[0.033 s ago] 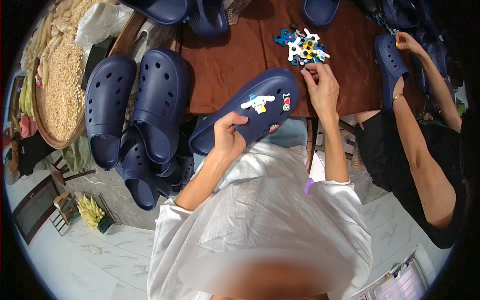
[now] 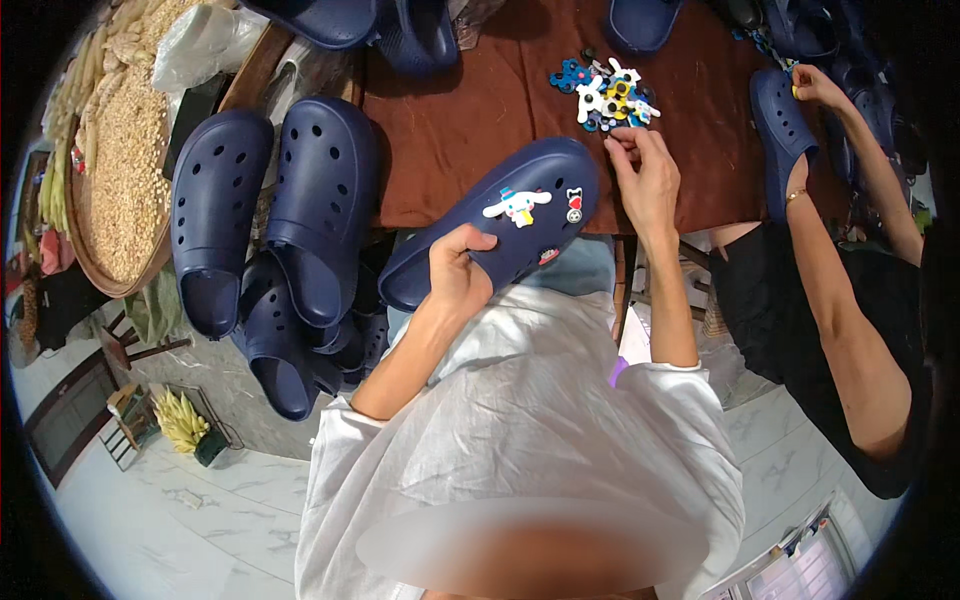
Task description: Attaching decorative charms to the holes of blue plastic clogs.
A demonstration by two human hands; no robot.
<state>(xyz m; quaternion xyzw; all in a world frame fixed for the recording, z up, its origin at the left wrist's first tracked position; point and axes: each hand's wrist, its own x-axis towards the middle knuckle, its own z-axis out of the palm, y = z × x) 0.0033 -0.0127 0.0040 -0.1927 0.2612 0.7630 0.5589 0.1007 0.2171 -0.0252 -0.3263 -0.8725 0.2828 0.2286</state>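
My left hand [image 2: 463,270] grips a navy clog [image 2: 545,170] by its side, thumb on top, with the toe pointing to the upper right. Fixed in the clog's holes are a white long-eared character charm [image 2: 517,206], a small charm with a red heart [image 2: 574,205] and a pink charm [image 2: 547,256] near the lower edge. My right hand [image 2: 645,175] rests at the near edge of a pile of shoe charms [image 2: 610,95] in white, blue, yellow and black. Its thumb and forefinger are pinched close together; whatever sits between them is too small to make out.
Brown cloth [image 2: 450,130] covers the table. More navy clogs [image 2: 320,190] stand at left, beside a round tray of pale grains [image 2: 120,190]. On the right a co-worker's hands [image 2: 820,88] work at another navy clog [image 2: 782,125]. One clog [image 2: 642,22] lies at the far edge.
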